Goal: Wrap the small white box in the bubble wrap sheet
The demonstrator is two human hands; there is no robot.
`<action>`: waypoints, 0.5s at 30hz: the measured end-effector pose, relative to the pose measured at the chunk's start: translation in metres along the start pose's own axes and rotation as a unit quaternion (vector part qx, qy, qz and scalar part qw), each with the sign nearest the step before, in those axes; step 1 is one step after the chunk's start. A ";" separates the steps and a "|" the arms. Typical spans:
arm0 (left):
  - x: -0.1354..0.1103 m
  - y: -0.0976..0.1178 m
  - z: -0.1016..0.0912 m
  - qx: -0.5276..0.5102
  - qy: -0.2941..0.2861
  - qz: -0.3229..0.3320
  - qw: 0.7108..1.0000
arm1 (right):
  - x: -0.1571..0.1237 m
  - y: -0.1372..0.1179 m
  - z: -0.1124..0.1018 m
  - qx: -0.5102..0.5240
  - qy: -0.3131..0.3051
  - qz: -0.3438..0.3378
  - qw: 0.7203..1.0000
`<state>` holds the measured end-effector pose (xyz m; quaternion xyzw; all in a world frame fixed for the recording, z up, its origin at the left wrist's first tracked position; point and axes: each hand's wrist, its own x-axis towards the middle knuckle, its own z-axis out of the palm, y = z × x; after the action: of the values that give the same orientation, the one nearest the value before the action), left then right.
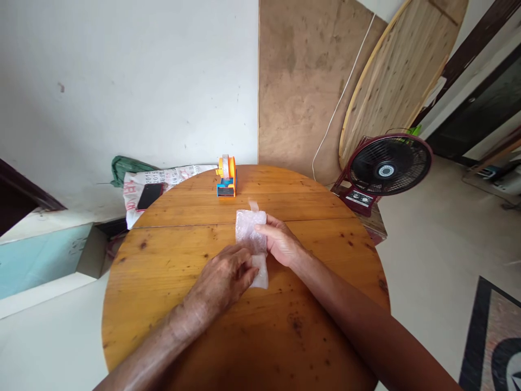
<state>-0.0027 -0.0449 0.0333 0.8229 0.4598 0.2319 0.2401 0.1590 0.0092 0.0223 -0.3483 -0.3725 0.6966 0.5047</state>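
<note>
A piece of translucent bubble wrap (248, 225), folded into a narrow packet, is held just over the wooden table. My right hand (280, 239) grips its right edge, thumb on top and fingers behind. Lower down, my left hand (228, 271) has its fingers curled against the wrap, around the lower flap (260, 278). Part of that flap is hidden by those fingers. A short clear strip (254, 206), which looks like tape, sticks up from the top edge. Whatever may be inside the wrap cannot be made out.
On the round wooden table (163, 293), an orange and blue tape dispenser (226, 182) stands beyond the packet. A dark phone (150, 196) lies on a printed white sack (179, 176) at the back left. A dark red fan (386, 168) stands at the right.
</note>
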 end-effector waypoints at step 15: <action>-0.008 0.010 0.005 0.036 0.066 -0.091 0.993 | -0.026 0.008 0.024 -0.001 0.054 -0.081 0.995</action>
<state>0.0025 -0.0576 0.0344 0.7686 0.5557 0.2461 0.1997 0.1415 -0.0217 0.0297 -0.3543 -0.3725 0.6334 0.5784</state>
